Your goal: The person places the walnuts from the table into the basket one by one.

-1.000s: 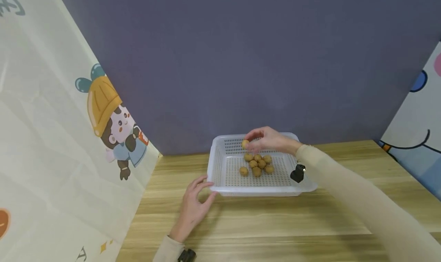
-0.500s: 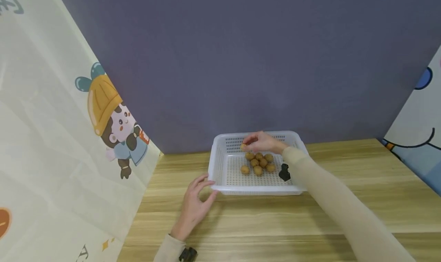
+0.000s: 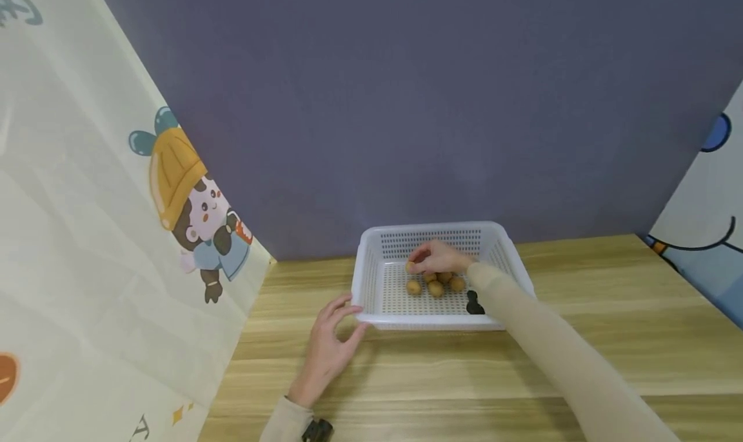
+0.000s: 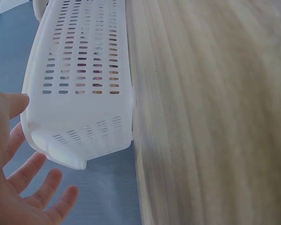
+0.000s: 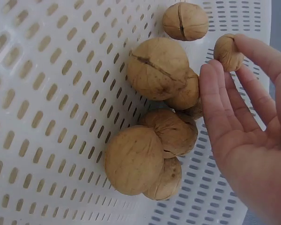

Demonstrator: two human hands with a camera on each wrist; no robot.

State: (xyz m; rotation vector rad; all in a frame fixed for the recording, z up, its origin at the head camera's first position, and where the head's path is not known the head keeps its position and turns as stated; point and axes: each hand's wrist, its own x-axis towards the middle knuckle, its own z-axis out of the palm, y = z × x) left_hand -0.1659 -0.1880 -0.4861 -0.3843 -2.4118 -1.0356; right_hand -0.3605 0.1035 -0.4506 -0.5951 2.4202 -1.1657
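Observation:
My right hand (image 3: 442, 257) is inside the white plastic basket (image 3: 395, 319), pinching a walnut (image 5: 228, 54) between thumb and fingertips. In the right wrist view, that walnut is level with the back of a group of others, one of them a large walnut (image 5: 157, 68) with an open seam. A single walnut (image 5: 185, 21) lies apart from the cluster. Part of the group is hidden behind the hand in the head view. At the basket's front left corner, my left hand (image 3: 327, 351) has its fingers spread loosely, fingertips right at the rim and gripping nothing.
The basket stands on a wood-grain table (image 3: 441, 377), its back side near a dark grey-blue wall (image 3: 406, 106). A pale sheet with a cartoon figure (image 3: 197, 216) hangs at the left, and another printed sheet (image 3: 705, 197) at the right.
My right hand has moved down and forward into the basket with the walnut, now covering part of the group. The left hand stays at the corner.

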